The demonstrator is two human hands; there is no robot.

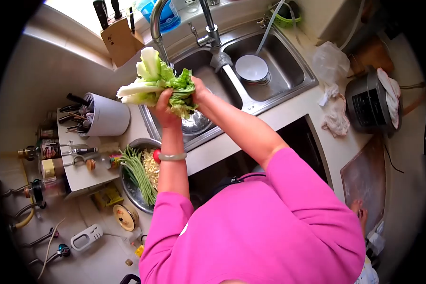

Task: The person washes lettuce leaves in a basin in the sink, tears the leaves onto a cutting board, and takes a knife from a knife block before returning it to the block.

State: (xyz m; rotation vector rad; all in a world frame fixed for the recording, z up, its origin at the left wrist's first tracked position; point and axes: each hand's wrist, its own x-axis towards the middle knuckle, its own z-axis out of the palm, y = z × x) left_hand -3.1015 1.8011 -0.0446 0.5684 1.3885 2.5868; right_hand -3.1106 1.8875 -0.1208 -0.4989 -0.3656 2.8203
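Observation:
Over the left sink basin, both my hands hold a bunch of lettuce (158,83) with thick white stalks and frilly green leaves. The stalks point to the left. My left hand (164,111) is closed around the underside, its thumb across the leaves. At the leafy end, my right hand (200,91) is closed on the bunch, its fingers partly hidden by the leaves. Directly below is a shiny metal bowl (196,125) in the basin. The faucet (208,37) rises behind, its spout near the stalks.
A white bowl (252,68) sits in the right basin. On the left, a metal basin (136,194) holds long beans and something red. A knife block (122,41) and utensil holder (110,113) stand nearby. At right are a dark cooker (371,104) and another person's fingers (359,211).

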